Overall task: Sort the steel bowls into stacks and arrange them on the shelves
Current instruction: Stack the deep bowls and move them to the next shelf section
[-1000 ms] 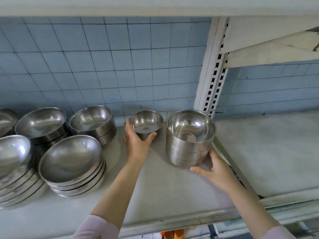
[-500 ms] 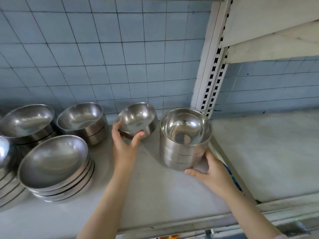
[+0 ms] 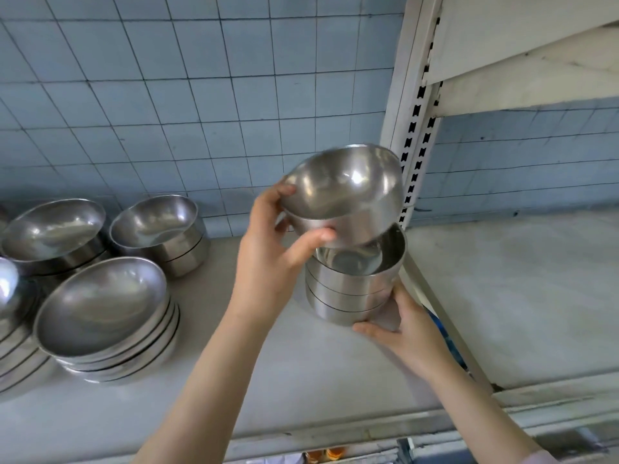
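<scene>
A blue tiled wall (image 3: 167,95) filled the back of the view. Below it ran a pale shelf (image 3: 301,380), with a second shelf section (image 3: 519,296) to the right and a white board (image 3: 536,45) higher up on that side. A white slotted post (image 3: 402,95) stood upright between the two sections.

On the left part of the shelf sat a stack of wide shallow bowls (image 3: 107,316). Behind it were two shorter stacks, one at the back left (image 3: 53,229) and one nearer the middle (image 3: 157,226). Another stack (image 3: 13,313) was cut off by the left edge.

Near the post, a stack of deep steel bowls (image 3: 351,289) stood on the shelf, nested and upright. The right hand (image 3: 402,329) grasped it low down, with its fingers curled round the right side of the base and its thumb along the near bottom edge.

A single steel bowl (image 3: 345,192) was held directly over that stack, tilted with its opening towards the camera. Its lower edge overlapped the mouth of the top bowl; whether the two touched could not be told. The left hand (image 3: 268,262) gripped this bowl, with the thumb pressed on the near outer wall and the fingers hooked over the left rim.
</scene>
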{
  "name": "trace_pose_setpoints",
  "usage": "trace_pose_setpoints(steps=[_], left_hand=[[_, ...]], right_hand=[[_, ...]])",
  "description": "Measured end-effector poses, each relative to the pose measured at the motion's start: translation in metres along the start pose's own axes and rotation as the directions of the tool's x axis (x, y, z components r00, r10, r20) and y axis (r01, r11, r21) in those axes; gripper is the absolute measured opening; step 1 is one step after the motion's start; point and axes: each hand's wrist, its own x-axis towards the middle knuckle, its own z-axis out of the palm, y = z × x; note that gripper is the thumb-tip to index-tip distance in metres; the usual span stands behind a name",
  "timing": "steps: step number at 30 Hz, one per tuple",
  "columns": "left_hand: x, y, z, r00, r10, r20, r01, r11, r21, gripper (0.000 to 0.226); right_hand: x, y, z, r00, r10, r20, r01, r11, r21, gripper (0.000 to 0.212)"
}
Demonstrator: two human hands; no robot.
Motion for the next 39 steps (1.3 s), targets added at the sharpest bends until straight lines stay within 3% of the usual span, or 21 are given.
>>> trace_pose_setpoints(steps=[3,12,16,20,24,31,33,36,39], left_hand=[[-0.006,-0.006,0.013,0.993,-0.042,0.111,0.026,0.99,0.141,0.069],[0.0,-0.004,0.002,0.979,-0.032,0.199,-0.041,0.936,0.351,0.086],[0.0,-0.005,-0.002,0.971,-0.062,0.231,-0.028,0.931,0.363,0.081],[-0.003,-0.006,0.003,0.952,-0.123,0.282,0.019,0.939,0.344,0.1],[-0.003,-0.008,0.001,0.953,-0.167,0.252,0.068,0.931,0.359,0.104],[0.006,0.01,-0.026,0.916,-0.248,0.316,0.064,0.867,0.493,0.133],[0.014,0.023,-0.051,0.933,-0.268,0.24,0.075,0.798,0.598,0.13],[0.032,0.035,-0.096,0.92,-0.371,0.125,0.121,0.573,0.81,0.112],[0.058,0.03,-0.138,0.886,-0.459,0.07,0.13,0.391,0.911,0.108]], right_hand=[[-0.001,-0.001,0.0,1.0,-0.01,-0.002,0.01,1.0,-0.008,0.091],[0.001,0.002,-0.001,1.0,-0.029,0.006,0.029,0.999,-0.038,0.093],[0.001,0.004,0.0,0.999,-0.034,0.008,0.034,0.999,-0.035,0.095],[0.002,0.006,0.0,0.999,-0.04,0.009,0.04,0.999,-0.015,0.098],[0.002,0.006,0.0,0.999,-0.046,0.015,0.046,0.999,0.002,0.098],[0.003,0.002,0.005,1.0,-0.017,0.016,0.016,1.0,0.016,0.095],[0.003,-0.003,0.012,1.0,-0.006,-0.004,0.006,1.0,0.007,0.099],[0.006,-0.012,0.025,0.999,0.01,-0.035,-0.01,1.0,-0.016,0.101],[0.014,-0.021,0.038,0.998,0.028,-0.05,-0.028,1.0,-0.006,0.095]])
